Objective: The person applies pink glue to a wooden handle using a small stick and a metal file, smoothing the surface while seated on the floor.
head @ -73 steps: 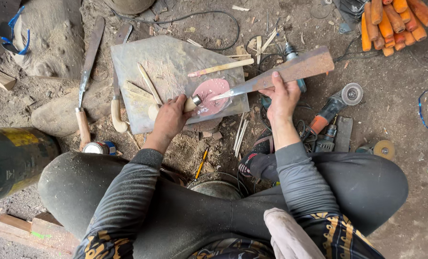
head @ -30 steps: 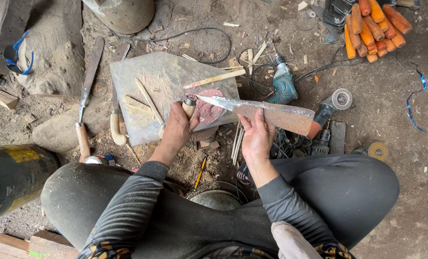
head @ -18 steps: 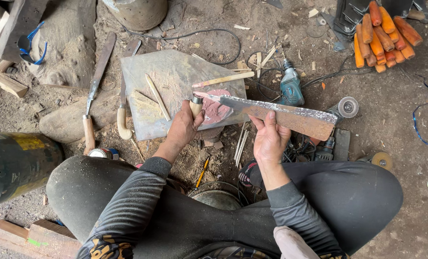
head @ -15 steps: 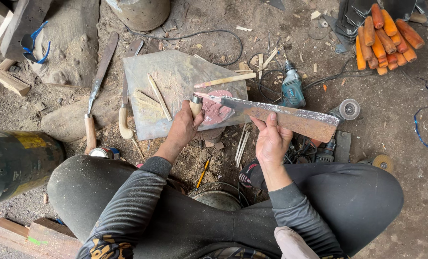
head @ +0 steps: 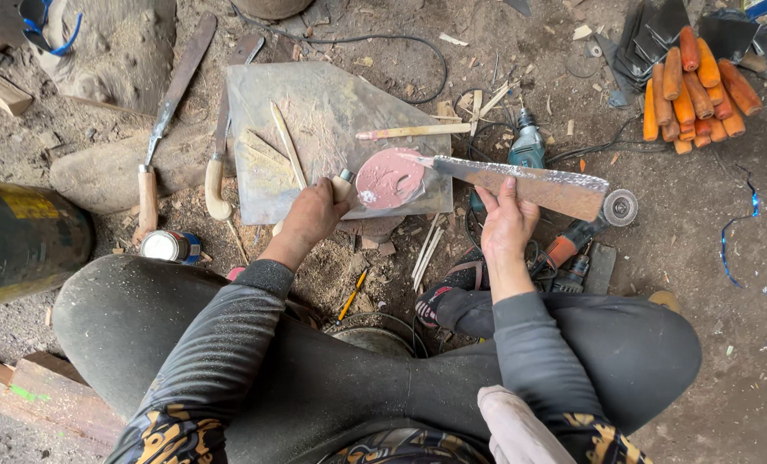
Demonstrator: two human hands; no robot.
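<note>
- My right hand (head: 505, 225) holds a long rusty blade (head: 521, 182), fingers curled over its lower edge, thumb side hidden; the blade lies nearly level, its point reaching over the right edge of the metal plate (head: 332, 112).
- The blade tip sits on or just above a pink smear of paste (head: 388, 179) near the plate's lower right corner; I cannot tell whether steel touches paste.
- My left hand (head: 313, 213) is closed around a small pale stick or handle (head: 343, 178) at the plate's lower edge, just beside the pink patch; what the tool ends in is hidden by the fingers.
- Thin wooden slivers (head: 287, 144) lie across the plate's middle, and a longer pale stick (head: 413, 131) rests at its upper right edge.
- Left of the plate, two finished knives with pale handles (head: 216, 185) lie on the dirt, and a small tin (head: 169, 247) stands near my left knee.
- A pile of orange handles (head: 693, 90) sits well apart at the upper right; an angle grinder (head: 585, 232) lies just beyond my right hand.
- Risk as I judge it: the blade is held by its bare edge, so a slip could cut the right fingers.
- The left knuckles are close to the point; a push forward could nick them.
- The plate rests on loose ground and may rock, smearing paste off its corner.
</note>
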